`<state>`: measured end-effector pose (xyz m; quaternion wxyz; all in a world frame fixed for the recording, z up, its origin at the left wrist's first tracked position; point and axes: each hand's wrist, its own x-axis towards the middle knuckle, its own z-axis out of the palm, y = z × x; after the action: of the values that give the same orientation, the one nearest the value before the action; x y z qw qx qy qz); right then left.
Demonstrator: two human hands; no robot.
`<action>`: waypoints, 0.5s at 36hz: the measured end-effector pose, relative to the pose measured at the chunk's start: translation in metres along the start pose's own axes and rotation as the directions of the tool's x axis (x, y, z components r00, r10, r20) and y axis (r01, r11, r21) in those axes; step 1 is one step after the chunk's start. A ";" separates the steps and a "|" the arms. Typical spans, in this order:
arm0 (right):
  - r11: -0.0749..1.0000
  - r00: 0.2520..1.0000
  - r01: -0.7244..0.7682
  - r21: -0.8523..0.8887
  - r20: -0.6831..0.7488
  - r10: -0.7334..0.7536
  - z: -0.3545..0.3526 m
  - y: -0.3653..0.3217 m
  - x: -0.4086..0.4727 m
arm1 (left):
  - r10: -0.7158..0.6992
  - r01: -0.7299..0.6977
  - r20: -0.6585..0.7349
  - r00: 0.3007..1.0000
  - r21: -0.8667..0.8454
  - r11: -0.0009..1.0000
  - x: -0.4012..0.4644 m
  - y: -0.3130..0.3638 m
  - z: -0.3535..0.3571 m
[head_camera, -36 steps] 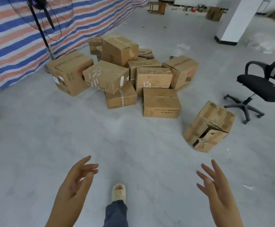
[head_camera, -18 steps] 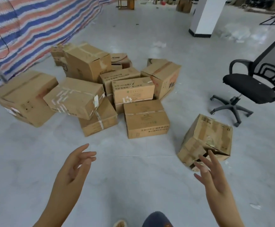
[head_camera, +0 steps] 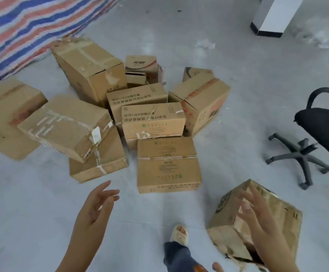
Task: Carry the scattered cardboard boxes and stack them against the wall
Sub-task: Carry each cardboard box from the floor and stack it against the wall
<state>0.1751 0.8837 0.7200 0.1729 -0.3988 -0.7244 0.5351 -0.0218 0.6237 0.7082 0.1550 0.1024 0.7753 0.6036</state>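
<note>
On a pale concrete floor [head_camera: 32,213] beside a striped tarpaulin [head_camera: 32,30], cardboard boxes [head_camera: 154,120] lie heaped. Both hands hang spread and empty, the left hand [head_camera: 95,209] mid-air, the right hand [head_camera: 257,218] over a torn box [head_camera: 277,209] tipped on edge, one corner pointing up. It looks light and floppy, best gripped on opposite sides.

floor [head_camera: 32,213]: grey, smooth | on it: cardboard boxes [head_camera: 168,165], office chair [head_camera: 305,156], white pillar [head_camera: 273,16]
</note>
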 end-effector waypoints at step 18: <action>0.841 0.838 -0.482 -0.246 0.152 0.524 0.113 0.285 0.336 | -0.511 0.510 0.001 0.860 0.052 0.858 0.265 -0.285 0.182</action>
<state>0.0013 1.0996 0.3592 -0.0937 -0.5311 -0.6573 0.5264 -0.1936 0.8089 0.3610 0.3127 -0.0982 0.7884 0.5205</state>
